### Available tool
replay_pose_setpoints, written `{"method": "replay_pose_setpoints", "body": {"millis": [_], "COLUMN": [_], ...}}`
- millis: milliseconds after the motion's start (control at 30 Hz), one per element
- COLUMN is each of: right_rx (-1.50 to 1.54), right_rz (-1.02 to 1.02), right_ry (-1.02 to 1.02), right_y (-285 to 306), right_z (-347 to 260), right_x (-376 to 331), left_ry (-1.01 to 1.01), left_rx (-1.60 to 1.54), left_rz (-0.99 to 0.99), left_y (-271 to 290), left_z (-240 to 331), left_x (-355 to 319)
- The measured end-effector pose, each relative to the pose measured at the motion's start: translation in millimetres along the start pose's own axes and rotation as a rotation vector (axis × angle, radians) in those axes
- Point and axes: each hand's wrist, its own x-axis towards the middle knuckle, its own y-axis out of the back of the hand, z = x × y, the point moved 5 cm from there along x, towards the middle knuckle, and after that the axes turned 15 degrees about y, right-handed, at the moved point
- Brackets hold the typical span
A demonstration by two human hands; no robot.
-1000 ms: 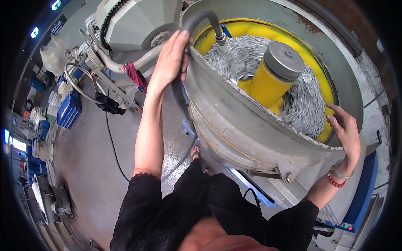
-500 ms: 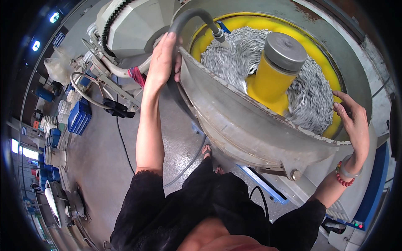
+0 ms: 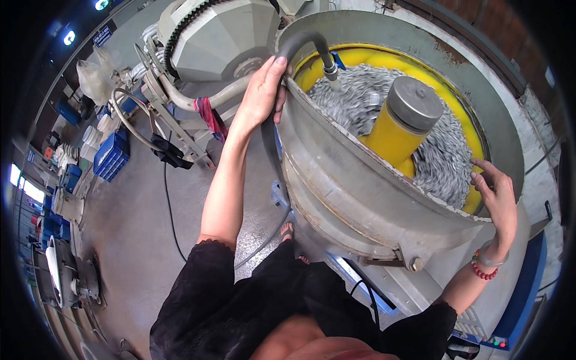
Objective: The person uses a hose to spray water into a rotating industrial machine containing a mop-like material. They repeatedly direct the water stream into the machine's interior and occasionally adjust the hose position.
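A large grey round tub [image 3: 336, 174] with a yellow lining stands in front of me, full of small grey-white pieces [image 3: 342, 84] blurred by motion. From its middle rises a yellow column [image 3: 390, 141] with a metal cap. My left hand [image 3: 262, 93] is closed around a dark hose [image 3: 307, 37] at the tub's left rim. The hose bends over the rim, its metal end pointing down at the pieces. At the right rim is my right hand [image 3: 499, 195], fingers apart and curved over the yellow lining, holding nothing. Whether its palm touches the rim cannot be told.
Behind and left stands a pale faceted drum machine [image 3: 222, 42] with a pipe and a red cloth [image 3: 210, 115]. Further left is a blue crate [image 3: 112, 157]. A black cable [image 3: 171, 216] lies on the floor. Lit buttons [image 3: 497, 344] show at the lower right.
My view has shifted, so the tub sits lower in it. Both hands keep about the same places on the tub, and the pieces keep churning.
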Motion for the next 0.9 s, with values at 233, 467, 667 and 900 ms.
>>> {"method": "replay_pose_setpoints", "body": {"millis": [233,467,667,900], "right_rx": [-0.005,0.0,0.011,0.006], "right_rz": [-0.008,-0.017,-0.037,-0.049], "right_ry": [0.009,-0.009,-0.041,-0.008], "right_y": [-2,-1,-2,-1], "right_z": [3,-1,0,1], "right_x": [0,1,1,0], "left_ry": [-0.002,0.012,0.009,-0.004], "left_rx": [-0.014,-0.024,0.025,0.04], "left_rz": [-0.011,0.006,0.033,0.033], "left_y": [0,0,-1,-2], "left_z": [-3,-4,-2,-3], "left_x": [2,0,-2,-1]}}
